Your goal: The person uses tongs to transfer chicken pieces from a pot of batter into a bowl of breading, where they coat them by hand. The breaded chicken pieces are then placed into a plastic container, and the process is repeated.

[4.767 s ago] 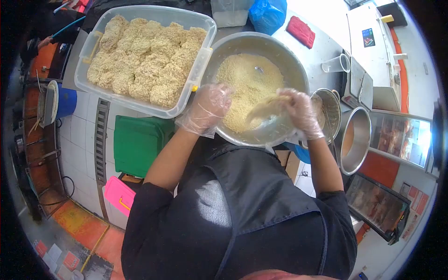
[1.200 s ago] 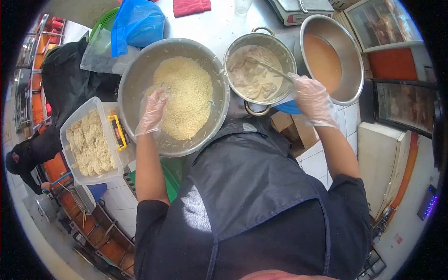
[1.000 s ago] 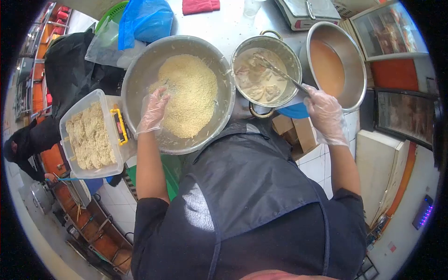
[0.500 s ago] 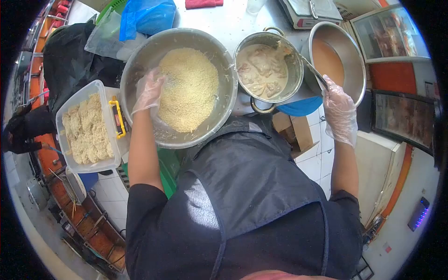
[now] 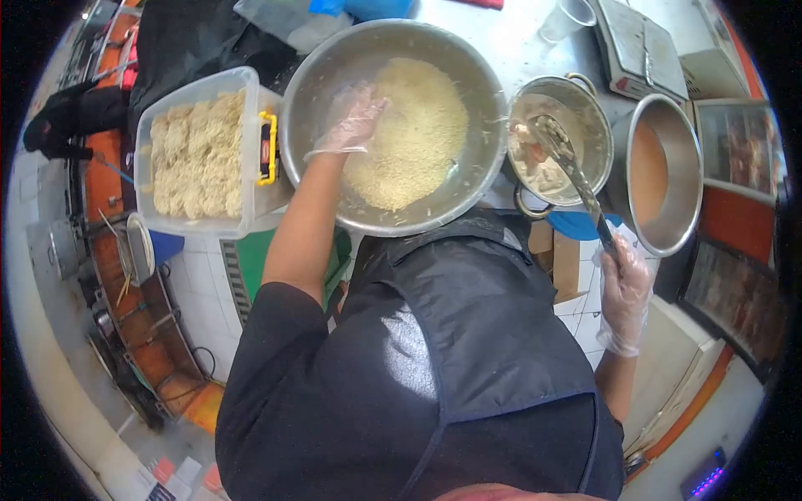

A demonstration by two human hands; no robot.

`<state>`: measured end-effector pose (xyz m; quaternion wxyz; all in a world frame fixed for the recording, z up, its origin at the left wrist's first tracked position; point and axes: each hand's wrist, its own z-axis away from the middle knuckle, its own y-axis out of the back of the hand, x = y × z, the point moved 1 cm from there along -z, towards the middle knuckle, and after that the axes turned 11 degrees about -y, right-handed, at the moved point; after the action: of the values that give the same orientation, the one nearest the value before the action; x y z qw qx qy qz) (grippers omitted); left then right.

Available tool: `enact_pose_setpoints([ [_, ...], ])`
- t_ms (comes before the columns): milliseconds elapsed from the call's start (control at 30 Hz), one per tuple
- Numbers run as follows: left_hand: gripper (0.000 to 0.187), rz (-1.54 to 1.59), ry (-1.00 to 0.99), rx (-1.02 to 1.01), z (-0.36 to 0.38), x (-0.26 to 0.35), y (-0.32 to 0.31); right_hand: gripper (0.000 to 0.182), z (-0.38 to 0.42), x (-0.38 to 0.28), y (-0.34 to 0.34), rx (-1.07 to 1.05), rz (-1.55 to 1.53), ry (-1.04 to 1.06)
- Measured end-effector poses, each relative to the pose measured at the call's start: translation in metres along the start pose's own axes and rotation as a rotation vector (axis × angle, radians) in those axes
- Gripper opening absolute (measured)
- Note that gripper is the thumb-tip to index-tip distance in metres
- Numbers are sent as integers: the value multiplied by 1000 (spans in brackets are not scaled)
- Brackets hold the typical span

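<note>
My left hand [image 5: 355, 121], in a clear plastic glove, is inside the big metal bowl [image 5: 313, 179], at the left edge of the pale yellow crumbs [image 5: 413, 142]. Its fingers look spread, with nothing seen in them. My right hand [image 5: 623, 280], also gloved, is closed round the handle of dark tongs [image 5: 576, 171]. The tongs' far end reaches into the two-handled pot [image 5: 603, 125], which holds pieces in a whitish batter [image 5: 543, 175]. Left of the bowl, a clear plastic box [image 5: 249, 150] holds crumb-coated pieces [image 5: 196, 159].
A metal bowl [image 5: 687, 167] of orange-brown liquid stands right of the pot. Behind are a scale [image 5: 639, 50], a clear cup [image 5: 568, 18] and blue plastic [image 5: 376, 8]. A green crate [image 5: 271, 271] is below the table. A dark-clothed person's arm [image 5: 67, 121] shows far left.
The view has shifted, so the containers appear lower left to upper right of their earlier places. My right hand has moved down and back, and the tongs now angle across the pot.
</note>
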<state>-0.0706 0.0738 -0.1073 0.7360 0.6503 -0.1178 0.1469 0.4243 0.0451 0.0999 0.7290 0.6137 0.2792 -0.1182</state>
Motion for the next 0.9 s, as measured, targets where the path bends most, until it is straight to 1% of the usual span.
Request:
enact_pose_setpoints([
  [67, 55, 360, 80, 102, 6, -34, -4, 37, -2, -28, 4, -75, -79, -69],
  [100, 55, 362, 99, 109, 11, -38, 3, 37, -5, -36, 3, -90, -77, -55],
  [167, 52, 274, 163, 74, 19, -40, 30, 38, -10, -49, -1, -114, -227, 23],
  [200, 52, 277, 180, 81, 22, -42, 35, 38, -15, -54, -6, -126, -224, 35],
  [267, 50, 554, 310, 190, 24, -43, 38, 40, -31, -68, -21, -134, -94, 134],
  [300, 50, 559, 319, 194, 25, -45, 39, 44, -38, -84, -28, -183, -46, 109],
  [333, 50, 633, 295, 253, 26, -46, 39, 44, -45, -94, -41, -191, -39, 113],
  [367, 50, 706, 269, 311, 29, -46, 39, 47, -52, -101, -57, -118, 87, 98],
  [400, 50, 711, 274, 314, 32, -44, 42, 50, -57, -103, -69, -41, 211, 83],
  [433, 50, 740, 306, 316, 36, -40, 47, 55, -63, -96, -72, -45, 235, 1],
  [500, 50, 777, 333, 327, 41, -42, 47, 55, -64, -71, -59, 4, 283, 1],
  [533, 54, 808, 295, 340, 48, -51, 42, 56, -62, -66, -51, 49, 324, -3],
  [567, 58, 838, 257, 351, 52, -58, 35, 55, -59, -67, -37, -52, 280, -153],
  [600, 58, 845, 253, 355, 57, -52, 32, 55, -55, -62, -31, -47, 287, -152],
  [667, 59, 1298, 470, 534, 78, -31, 25, 56, -50, -41, -22, -145, 558, -366],
  [700, 63, 1339, 534, 476, 86, -17, 35, 59, -53, -29, -28, -162, 631, -385],
  [733, 63, 1340, 526, 473, 92, -4, 43, 59, -55, -30, -35, -156, 630, -390],
  [800, 56, 1125, 701, 376, 95, 15, 51, 63, -67, -48, -53, 98, 602, 172],
  [833, 56, 1121, 696, 377, 90, 18, 43, 64, -77, -65, -65, 5, 437, 181],
  [867, 53, 1196, 711, 400, 85, 19, 27, 64, -91, -85, -81, -87, 272, 189],
  [900, 50, 1271, 726, 421, 82, 17, 16, 63, -108, -102, -104, -137, 175, 280],
])
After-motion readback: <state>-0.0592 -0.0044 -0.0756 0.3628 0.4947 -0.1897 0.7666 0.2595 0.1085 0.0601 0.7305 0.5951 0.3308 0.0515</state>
